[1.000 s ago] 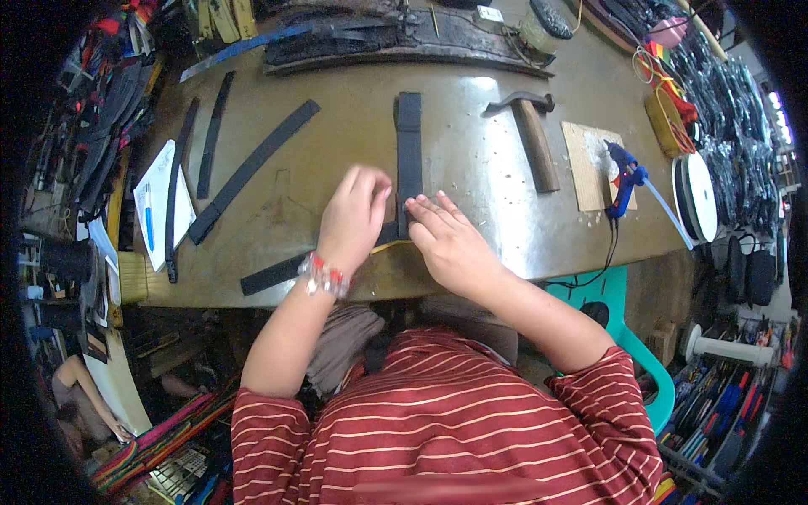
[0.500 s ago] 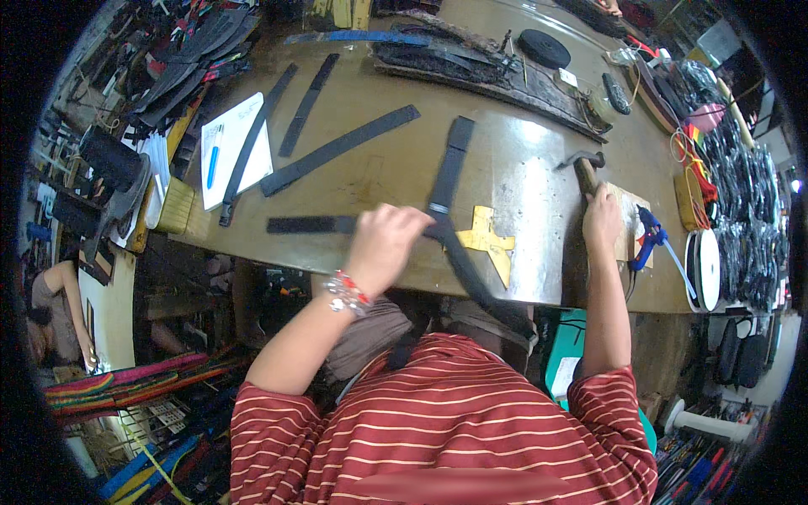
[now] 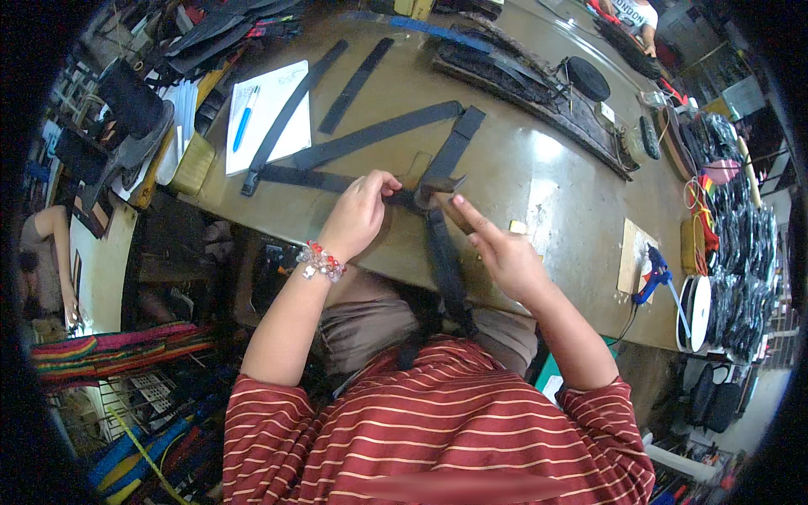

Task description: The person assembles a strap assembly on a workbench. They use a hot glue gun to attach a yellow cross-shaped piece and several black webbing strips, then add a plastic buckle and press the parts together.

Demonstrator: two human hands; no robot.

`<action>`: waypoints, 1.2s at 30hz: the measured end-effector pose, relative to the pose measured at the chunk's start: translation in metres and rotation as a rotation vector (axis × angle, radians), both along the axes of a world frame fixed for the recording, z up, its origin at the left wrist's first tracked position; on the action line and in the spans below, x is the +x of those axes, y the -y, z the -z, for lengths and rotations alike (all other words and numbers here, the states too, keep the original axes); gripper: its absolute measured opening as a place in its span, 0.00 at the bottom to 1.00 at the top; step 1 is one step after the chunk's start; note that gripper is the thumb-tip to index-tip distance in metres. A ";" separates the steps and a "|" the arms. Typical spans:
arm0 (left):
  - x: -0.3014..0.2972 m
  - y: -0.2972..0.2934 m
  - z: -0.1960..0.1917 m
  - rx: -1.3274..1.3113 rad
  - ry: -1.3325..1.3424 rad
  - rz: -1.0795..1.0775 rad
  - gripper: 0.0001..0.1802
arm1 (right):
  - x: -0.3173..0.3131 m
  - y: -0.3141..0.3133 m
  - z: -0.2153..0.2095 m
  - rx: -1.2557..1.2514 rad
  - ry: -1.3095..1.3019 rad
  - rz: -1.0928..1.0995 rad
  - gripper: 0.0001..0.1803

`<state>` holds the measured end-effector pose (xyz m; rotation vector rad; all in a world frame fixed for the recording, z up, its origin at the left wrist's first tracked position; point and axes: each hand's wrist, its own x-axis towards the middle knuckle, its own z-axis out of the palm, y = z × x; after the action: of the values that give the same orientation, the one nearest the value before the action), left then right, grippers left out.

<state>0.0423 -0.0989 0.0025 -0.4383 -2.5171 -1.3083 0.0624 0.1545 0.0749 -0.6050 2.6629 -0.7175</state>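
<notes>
My right hand [image 3: 513, 261] grips the wooden handle of a hammer [image 3: 455, 212], its index finger stretched along the handle. The dark hammer head is at the junction where black webbing straps meet; whether it touches them I cannot tell. My left hand [image 3: 355, 217], wearing a beaded bracelet [image 3: 321, 261], is closed in a pinch just left of the hammer head. What lies between its fingertips is hidden. One black strap [image 3: 459, 143] runs away from the junction, another [image 3: 307, 178] goes left behind my left hand, and a third [image 3: 446, 273] hangs over the table edge toward my lap.
More black straps [image 3: 379, 135] and a white paper [image 3: 282, 101] with a blue pen [image 3: 244, 126] lie left. Pieces of a yellow template [image 3: 539, 260] show beside my right hand. Farther right are a blue glue gun [image 3: 653, 276] and a white spool [image 3: 693, 313]. Another person [image 3: 640, 21] is at the far right.
My right hand has brought the hammer from the table's right side to the strap junction. My left hand has shifted slightly left, off the junction. The whole view has turned somewhat.
</notes>
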 end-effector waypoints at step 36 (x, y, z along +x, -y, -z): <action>0.013 -0.018 -0.004 -0.166 -0.059 -0.031 0.12 | 0.006 0.003 -0.002 -0.008 -0.199 0.141 0.31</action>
<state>0.0548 -0.0810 0.0067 -0.4641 -2.5822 -1.0634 0.0689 0.1512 0.0766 -0.5185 2.9115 -0.7414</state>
